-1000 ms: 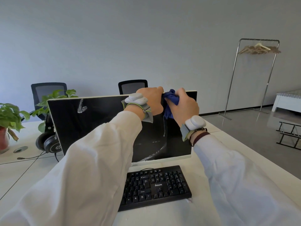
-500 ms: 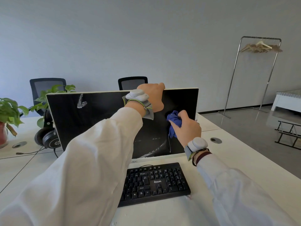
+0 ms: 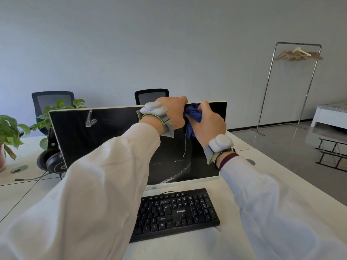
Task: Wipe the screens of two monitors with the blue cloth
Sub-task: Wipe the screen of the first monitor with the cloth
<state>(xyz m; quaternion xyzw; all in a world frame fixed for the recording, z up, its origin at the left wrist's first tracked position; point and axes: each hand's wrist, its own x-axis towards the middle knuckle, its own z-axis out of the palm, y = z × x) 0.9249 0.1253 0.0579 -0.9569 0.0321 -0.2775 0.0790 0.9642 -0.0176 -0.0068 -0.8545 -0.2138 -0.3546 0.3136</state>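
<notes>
Currently left hand (image 3: 173, 114) grips top edge of monitor (image 3: 105, 139), fingers curled over it. Right hand (image 3: 207, 123) clutches bunched blue cloth (image 3: 193, 115) against upper screen, near top edge. Keyboard (image 3: 176, 212) on worktop (image 3: 281, 166) below.

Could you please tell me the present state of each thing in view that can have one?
monitor: screen dark, white smear upper left, streaks lower middle.
blue cloth: bunched, pressed on the screen near its top edge.
right hand: grips the blue cloth.
left hand: grips the monitor's top edge.
keyboard: lies flat before the monitor, untouched.
clothes rack: bears hangers, no clothes.
</notes>
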